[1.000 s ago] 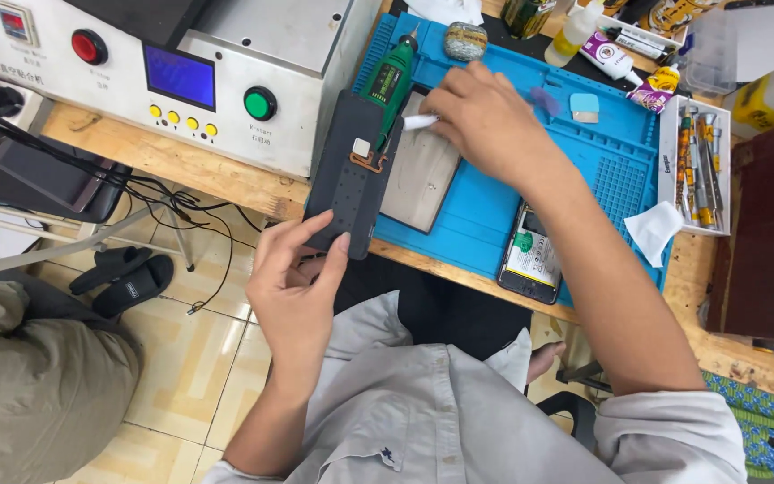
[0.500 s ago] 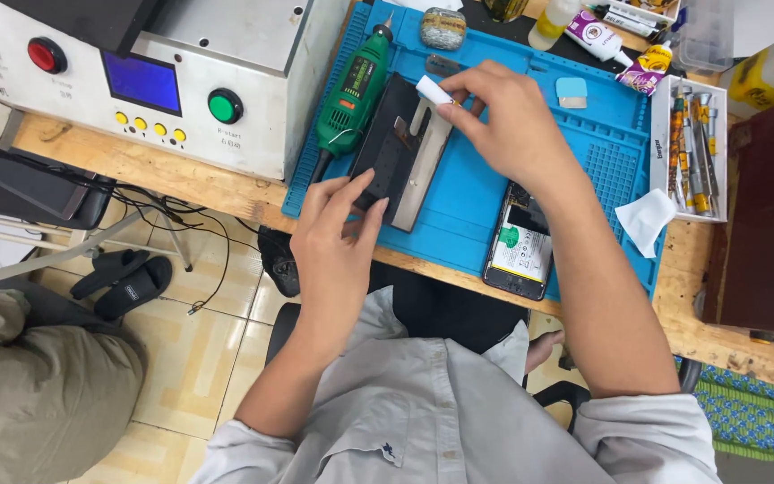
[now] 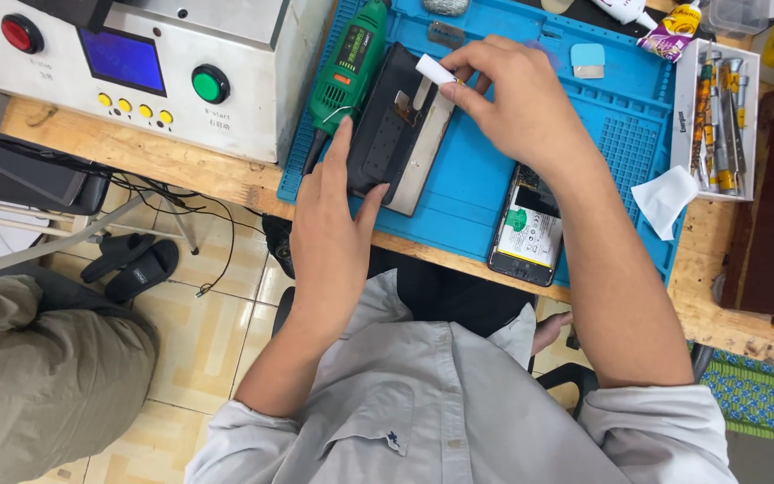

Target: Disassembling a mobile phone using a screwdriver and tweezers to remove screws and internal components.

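- Dark phone frame (image 3: 385, 125) now lying slantwise on a grey metal plate (image 3: 423, 157) atop the blue mat (image 3: 485, 188), directly between both hands; closer and more central than a second ago, when held out near the mat's left edge.
- Left hand (image 3: 333, 224) spread flat, fingers extended and pressing the frame's near end down, gripping nothing.
- Right hand (image 3: 512, 99) curled over the frame's far end, fingertips pinching a small white piece (image 3: 432, 69), brought down onto the frame since half a second ago.
- Likely meaning: frame settled and steadied, wiping or cleaning of its upper part under way.
- Green rotary tool (image 3: 347, 63) just left of the left fingers.
- Opened phone (image 3: 526, 229) under the right forearm.
- Tool tray (image 3: 718, 116) and white tissue (image 3: 665, 197) well right of the right hand, on the wooden table (image 3: 181, 166).
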